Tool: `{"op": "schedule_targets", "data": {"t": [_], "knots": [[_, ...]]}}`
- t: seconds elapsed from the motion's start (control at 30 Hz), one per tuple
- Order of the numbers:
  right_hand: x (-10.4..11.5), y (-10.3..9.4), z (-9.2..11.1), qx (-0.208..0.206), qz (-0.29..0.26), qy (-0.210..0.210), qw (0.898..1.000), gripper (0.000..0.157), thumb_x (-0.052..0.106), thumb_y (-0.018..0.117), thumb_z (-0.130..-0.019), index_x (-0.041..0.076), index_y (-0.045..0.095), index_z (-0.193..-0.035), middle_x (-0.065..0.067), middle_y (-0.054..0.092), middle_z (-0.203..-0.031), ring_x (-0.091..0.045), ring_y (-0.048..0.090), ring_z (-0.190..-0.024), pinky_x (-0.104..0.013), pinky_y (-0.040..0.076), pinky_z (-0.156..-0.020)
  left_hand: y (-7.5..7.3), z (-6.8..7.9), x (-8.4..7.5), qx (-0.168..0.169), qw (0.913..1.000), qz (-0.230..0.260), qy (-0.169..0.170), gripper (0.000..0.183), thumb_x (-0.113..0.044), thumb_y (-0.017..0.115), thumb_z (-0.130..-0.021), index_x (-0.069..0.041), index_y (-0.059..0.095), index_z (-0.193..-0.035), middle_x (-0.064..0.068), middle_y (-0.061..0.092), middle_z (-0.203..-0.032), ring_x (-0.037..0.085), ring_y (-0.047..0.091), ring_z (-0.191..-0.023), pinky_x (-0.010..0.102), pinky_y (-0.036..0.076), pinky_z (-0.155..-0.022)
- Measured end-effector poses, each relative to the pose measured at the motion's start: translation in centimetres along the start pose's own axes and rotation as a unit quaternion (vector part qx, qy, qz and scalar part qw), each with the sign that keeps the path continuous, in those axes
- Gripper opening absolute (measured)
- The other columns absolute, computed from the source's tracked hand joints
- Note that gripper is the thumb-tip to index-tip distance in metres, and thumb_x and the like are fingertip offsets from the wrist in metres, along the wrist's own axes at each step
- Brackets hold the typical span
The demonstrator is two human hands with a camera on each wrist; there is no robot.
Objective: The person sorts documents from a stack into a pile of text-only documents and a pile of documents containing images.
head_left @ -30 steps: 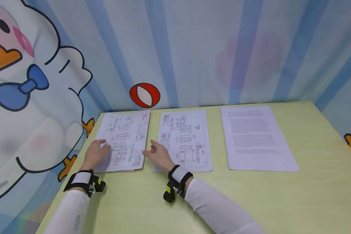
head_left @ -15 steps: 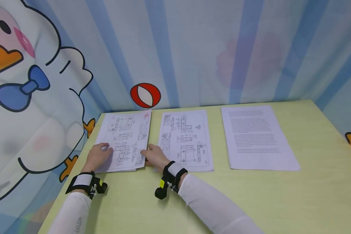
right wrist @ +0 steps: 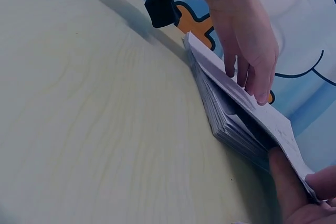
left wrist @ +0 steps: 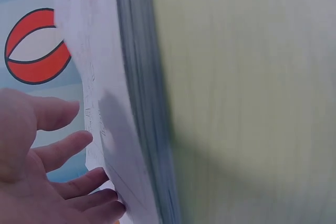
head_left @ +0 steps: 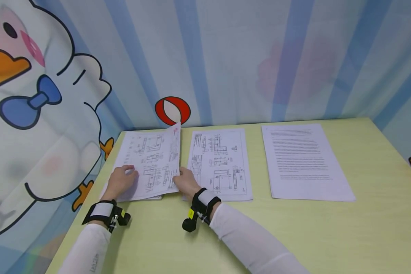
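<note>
On the left of the table lies a thick stack of paper (right wrist: 211,109). Its top sheet (head_left: 156,161), printed with technical drawings, is raised along the right side. My right hand (head_left: 187,183) pinches that sheet's right edge near its lower corner; in the right wrist view the thumb (right wrist: 321,182) lies above the paper and a finger (right wrist: 286,182) below it. My left hand (head_left: 120,182) touches the left part of the stack, its fingers (left wrist: 79,184) loosely spread. A gap shows between the raised sheet and the pages beneath.
Another sheet of drawings (head_left: 222,163) lies just right of the stack, partly behind my right hand. Further right is a page of typed text (head_left: 298,163). A printed curtain (head_left: 233,68) stands behind the pale yellow table (head_left: 328,236).
My right hand has come left to the stack and taken hold of the top sheet's edge. That edge has risen and shifted right. My left hand has stayed on the stack.
</note>
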State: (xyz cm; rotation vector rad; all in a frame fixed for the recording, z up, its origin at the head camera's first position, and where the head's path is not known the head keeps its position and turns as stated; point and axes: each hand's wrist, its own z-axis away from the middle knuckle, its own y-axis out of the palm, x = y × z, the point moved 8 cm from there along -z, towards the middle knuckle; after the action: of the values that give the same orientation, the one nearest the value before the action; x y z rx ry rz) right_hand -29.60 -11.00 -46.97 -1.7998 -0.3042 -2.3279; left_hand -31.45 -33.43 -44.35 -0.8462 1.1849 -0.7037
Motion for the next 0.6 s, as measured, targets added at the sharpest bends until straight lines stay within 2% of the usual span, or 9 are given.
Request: {"op": "schedule_targets", "data": {"t": [0.13, 0.3, 0.4, 0.47, 0.6], "knots": [[0.1, -1.0, 0.0, -0.028, -0.004, -0.003, 1.0, 0.052, -0.006, 0.044, -0.092, 0.003, 0.045, -0.143, -0.008, 0.061, -0.121, -0.016, 0.057, -0.102, -0.034, 0.048, -0.088, 0.0, 0.1, -0.6, -0.014, 0.9996, 0.021, 0.01, 0.053, -0.02, 0.045, -0.101, 0.012, 0.038, -0.142, 0.033, 0.038, -0.141, 0.045, 0.034, -0.129, 0.056, 0.033, -0.104], [0.7, -2.6, 0.4, -0.043, -0.028, -0.01, 0.999, 0.052, -0.006, 0.043, -0.092, 0.005, 0.045, -0.143, -0.008, 0.059, -0.121, -0.018, 0.058, -0.1, -0.034, 0.049, -0.082, -0.3, 0.3, -1.1, -0.048, 0.9947, 0.091, 0.001, 0.058, -0.022, 0.045, -0.102, 0.007, 0.027, -0.149, 0.03, 0.037, -0.143, 0.039, 0.039, -0.127, 0.052, 0.036, -0.103], [1.3, -3.9, 0.7, -0.045, -0.04, -0.015, 0.998, 0.052, -0.004, 0.044, -0.093, 0.007, 0.044, -0.144, -0.006, 0.059, -0.12, -0.019, 0.059, -0.1, -0.035, 0.049, -0.083, -0.4, 0.3, -1.5, -0.064, 0.9843, 0.163, -0.018, 0.061, -0.028, 0.045, -0.102, 0.0, 0.024, -0.153, 0.025, 0.035, -0.147, 0.035, 0.039, -0.127, 0.049, 0.035, -0.105], [1.8, -4.9, 1.0, -0.041, -0.052, -0.019, 0.998, 0.051, -0.002, 0.044, -0.094, 0.009, 0.044, -0.144, -0.005, 0.06, -0.12, -0.018, 0.059, -0.1, -0.035, 0.048, -0.085, -0.3, 0.2, -2.1, -0.063, 0.9762, 0.205, -0.031, 0.062, -0.033, 0.046, -0.102, -0.005, 0.024, -0.154, 0.022, 0.039, -0.145, 0.031, 0.042, -0.124, 0.046, 0.037, -0.103], [2.8, -7.6, 1.6, -0.039, -0.06, -0.032, 0.997, 0.05, 0.002, 0.044, -0.097, 0.01, 0.041, -0.146, -0.006, 0.06, -0.121, -0.019, 0.061, -0.101, -0.037, 0.048, -0.087, 0.3, 0.4, -4.0, -0.05, 0.9604, 0.272, -0.036, 0.061, -0.036, 0.048, -0.102, -0.013, 0.027, -0.154, 0.014, 0.049, -0.137, 0.022, 0.052, -0.113, 0.035, 0.046, -0.09]]}}
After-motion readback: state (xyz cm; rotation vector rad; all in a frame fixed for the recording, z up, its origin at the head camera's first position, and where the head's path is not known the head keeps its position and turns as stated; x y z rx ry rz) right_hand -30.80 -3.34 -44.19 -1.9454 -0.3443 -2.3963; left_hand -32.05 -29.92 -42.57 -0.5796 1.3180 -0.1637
